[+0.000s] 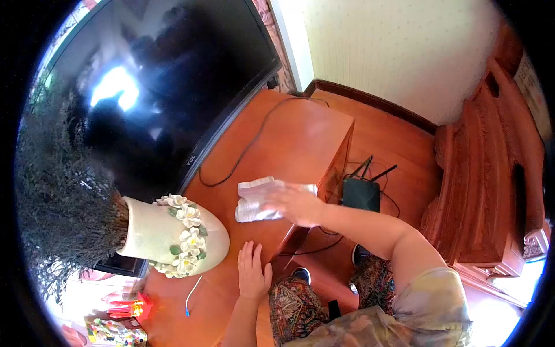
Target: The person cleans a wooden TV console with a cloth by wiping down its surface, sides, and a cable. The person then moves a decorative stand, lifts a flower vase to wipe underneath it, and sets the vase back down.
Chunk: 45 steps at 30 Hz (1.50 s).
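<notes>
My right hand (pixel 293 203) lies flat on a folded white cloth (pixel 250 202), pressing it against the top of the reddish wooden cabinet (pixel 312 130). The cloth sticks out on both sides of the hand. My left hand (pixel 253 270) rests on the cabinet top near its front edge, fingers stretched out, with nothing in it. Just left of that hand stands a cream vase (pixel 147 228) with white flowers in relief, holding dark dried stems (pixel 69 191). A thin dark cable (pixel 254 139) curves over the cabinet top beyond the cloth.
A large television (pixel 191 75) stands along the cabinet's back. On the floor to the right are a black router (pixel 361 195) with antennas and loose cables. Carved wooden furniture (pixel 480 173) stands far right. A short white cord (pixel 189 295) and a red ornament (pixel 139 306) lie lower left.
</notes>
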Each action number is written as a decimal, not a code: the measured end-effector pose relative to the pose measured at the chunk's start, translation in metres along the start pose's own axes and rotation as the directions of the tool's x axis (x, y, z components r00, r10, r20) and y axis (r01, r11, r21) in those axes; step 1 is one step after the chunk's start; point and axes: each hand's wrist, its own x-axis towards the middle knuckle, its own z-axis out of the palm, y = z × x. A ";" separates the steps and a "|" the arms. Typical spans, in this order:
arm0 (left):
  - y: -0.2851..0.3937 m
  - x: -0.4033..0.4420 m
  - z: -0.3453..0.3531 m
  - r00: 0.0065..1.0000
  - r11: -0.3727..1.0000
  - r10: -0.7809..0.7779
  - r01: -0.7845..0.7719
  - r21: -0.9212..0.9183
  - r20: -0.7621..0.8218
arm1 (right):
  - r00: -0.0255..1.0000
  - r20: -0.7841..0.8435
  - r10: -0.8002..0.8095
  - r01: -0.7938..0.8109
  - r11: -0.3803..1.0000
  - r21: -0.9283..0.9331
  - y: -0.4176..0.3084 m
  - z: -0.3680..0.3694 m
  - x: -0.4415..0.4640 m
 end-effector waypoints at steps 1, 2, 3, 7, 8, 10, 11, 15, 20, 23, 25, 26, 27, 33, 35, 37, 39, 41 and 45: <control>-0.001 -0.001 -0.001 1.000 1.000 -0.005 0.005 0.000 0.005 | 1.000 -0.025 0.012 -0.013 0.999 -0.044 0.005 -0.016 0.004; -0.001 0.000 -0.003 0.999 1.000 -0.029 0.029 0.001 0.031 | 0.992 -0.120 0.046 -0.057 0.994 -0.090 0.029 -0.010 0.006; -0.002 0.000 -0.005 0.997 0.999 -0.052 0.052 0.004 0.054 | 0.973 -0.217 0.073 -0.103 0.986 -0.131 0.053 -0.007 0.008; -0.004 0.003 -0.004 0.997 0.997 -0.068 0.069 -0.023 0.042 | 0.878 -0.327 0.349 -0.437 0.863 -0.253 0.142 -0.037 0.000; -0.004 0.004 -0.003 0.997 0.997 -0.065 0.067 -0.040 0.052 | 0.842 -0.381 0.381 -0.492 0.833 -0.253 0.166 -0.043 -0.007; -0.004 0.004 -0.004 0.997 0.996 -0.063 0.067 -0.058 0.054 | 0.742 -0.465 0.483 -0.626 0.746 -0.224 0.204 -0.054 -0.019; -0.003 0.004 -0.004 0.995 0.995 -0.077 0.081 -0.058 0.061 | 0.676 -0.490 0.551 -0.702 0.684 -0.198 0.215 -0.059 -0.023; 0.000 0.004 -0.008 0.995 0.997 -0.070 0.073 -0.036 0.075 | 0.217 -0.480 0.850 -0.939 0.317 0.137 0.201 -0.096 -0.023; 0.000 0.001 -0.006 0.999 0.998 -0.033 0.035 -0.049 0.035 | 0.169 -0.664 0.729 -0.798 0.496 0.341 0.187 -0.100 -0.049; -0.003 0.000 -0.004 0.999 0.998 -0.025 0.026 -0.055 0.021 | 0.393 -0.639 0.661 -0.644 0.694 0.322 0.126 -0.111 -0.035; -0.004 0.000 -0.003 1.000 1.000 -0.009 0.009 -0.029 0.003 | 0.653 -0.628 0.423 -0.427 0.891 0.157 0.091 -0.097 -0.024; -0.002 -0.001 -0.003 1.000 0.999 -0.017 0.017 -0.032 0.002 | 0.760 -0.459 0.460 -0.403 0.888 0.223 0.060 -0.097 -0.021; -0.002 0.000 -0.005 1.000 0.999 -0.021 0.022 -0.027 0.010 | 0.838 -0.309 0.449 -0.387 0.890 0.242 0.038 -0.093 -0.017; -0.003 0.001 -0.006 1.000 0.998 -0.021 0.022 -0.059 0.020 | 0.927 -0.019 0.374 -0.373 0.920 -0.123 -0.016 -0.033 0.010; -0.001 0.001 -0.007 0.998 0.997 -0.040 0.043 -0.057 0.040 | 0.935 -0.039 0.353 -0.354 0.917 -0.183 -0.014 -0.018 0.021; -0.003 0.002 -0.005 0.998 0.998 -0.040 0.042 -0.040 0.042 | 0.983 -0.068 0.169 -0.176 0.979 -0.103 0.003 -0.002 0.030; -0.003 0.003 -0.006 0.998 0.998 -0.043 0.046 -0.047 0.054 | 0.994 -0.095 0.047 -0.053 0.997 -0.063 0.038 0.002 0.041; -0.003 0.001 -0.006 0.996 0.997 -0.050 0.054 -0.056 0.071 | 0.999 -0.044 0.018 -0.020 0.998 -0.058 0.068 -0.002 0.052; -0.006 0.002 -0.007 0.991 0.999 -0.033 0.036 -0.017 0.131 | 0.975 -0.053 0.216 -0.219 0.972 -0.081 0.123 -0.019 0.077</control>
